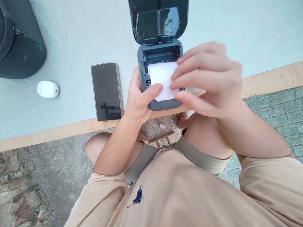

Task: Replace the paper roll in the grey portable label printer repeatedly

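My left hand [139, 97] grips a small dark receipt printer [163, 105] from its left side, with the thumb pressed on the paper. The printer's glossy lid [161, 22] is flipped up and back. In its bay sits a white paper roll [161, 74], the paper's loose end reaching down over the front edge. My right hand [208, 78] comes from the right, slightly blurred. Its fingers are spread, their tips at the right part of the paper, and its thumb is apart below them near the printer's front corner.
A smartphone [106, 91] with a dark screen lies left of the printer, near the edge of the cloth-covered table [71, 34]. Farther left are a white oval case [47, 89] and a black zipped bag [23, 47]. A paper scrap [162, 126] lies on the ground by a wooden rung [161, 138].
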`<state>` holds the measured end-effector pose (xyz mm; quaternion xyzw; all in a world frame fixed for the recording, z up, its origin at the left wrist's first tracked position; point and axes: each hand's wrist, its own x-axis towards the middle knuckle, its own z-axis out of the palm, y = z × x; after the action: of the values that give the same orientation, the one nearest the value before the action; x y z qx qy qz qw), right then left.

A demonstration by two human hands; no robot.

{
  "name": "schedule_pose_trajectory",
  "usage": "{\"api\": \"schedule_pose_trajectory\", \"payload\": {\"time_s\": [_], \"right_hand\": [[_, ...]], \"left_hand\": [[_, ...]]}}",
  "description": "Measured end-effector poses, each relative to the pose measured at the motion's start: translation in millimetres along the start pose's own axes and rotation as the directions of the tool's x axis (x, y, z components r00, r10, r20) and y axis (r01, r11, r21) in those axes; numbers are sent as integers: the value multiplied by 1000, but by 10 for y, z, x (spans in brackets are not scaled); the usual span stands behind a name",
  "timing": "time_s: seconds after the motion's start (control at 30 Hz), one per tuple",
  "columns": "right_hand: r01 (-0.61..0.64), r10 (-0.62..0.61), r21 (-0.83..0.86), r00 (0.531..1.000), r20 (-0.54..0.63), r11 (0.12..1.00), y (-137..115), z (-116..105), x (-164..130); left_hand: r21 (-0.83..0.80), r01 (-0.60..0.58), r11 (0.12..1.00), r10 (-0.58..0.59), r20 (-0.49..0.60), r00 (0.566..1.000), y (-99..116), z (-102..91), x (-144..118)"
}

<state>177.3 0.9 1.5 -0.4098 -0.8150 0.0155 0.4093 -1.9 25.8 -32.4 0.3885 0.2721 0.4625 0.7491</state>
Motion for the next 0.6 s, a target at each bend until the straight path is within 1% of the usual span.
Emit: {"api": "schedule_pose_trajectory", "payload": {"time_s": [0.07, 0.13, 0.2, 0.27, 0.33, 0.4, 0.47, 0.5, 0.53, 0.6], "right_hand": [[-76, 76, -13, 997, 3, 997, 12, -42, 2], [-141, 144, -49, 987, 65, 989, 27, -75, 7], [-163, 167, -40, 976, 138, 986, 38, -90, 7], [-164, 163, -8, 972, 170, 986, 44, -96, 2], [-154, 148, 30, 978, 150, 988, 43, -108, 3], [-203, 200, 33, 977, 74, 979, 32, -136, 19], [-313, 314, 20, 950, -12, 949, 10, -172, 56], [-373, 373, 24, 927, -27, 928, -2, -187, 81], [-426, 427, 51, 904, -24, 903, -13, -197, 108], [-557, 559, 178, 828, 45, 811, -21, -193, 153]], "left_hand": [[29, 4, 1000, -4, -3, 1000, -5, -5, -6], [11, 8, 1000, -8, 9, 1000, -6, -4, -3], [-32, 8, 999, -8, 10, 1000, -5, 0, 3], [-36, 9, 999, -9, 6, 1000, -2, 0, 9], [17, 16, 1000, -16, 5, 1000, 4, -5, 9], [83, 29, 996, -30, 2, 1000, 15, -10, 4], [135, 47, 990, -46, -11, 999, 30, -10, -4], [155, 52, 987, -52, -8, 999, 37, -9, -7], [168, 51, 984, -52, 4, 999, 44, -7, -10], [184, 37, 982, -44, 36, 998, 50, -4, -13]]}}
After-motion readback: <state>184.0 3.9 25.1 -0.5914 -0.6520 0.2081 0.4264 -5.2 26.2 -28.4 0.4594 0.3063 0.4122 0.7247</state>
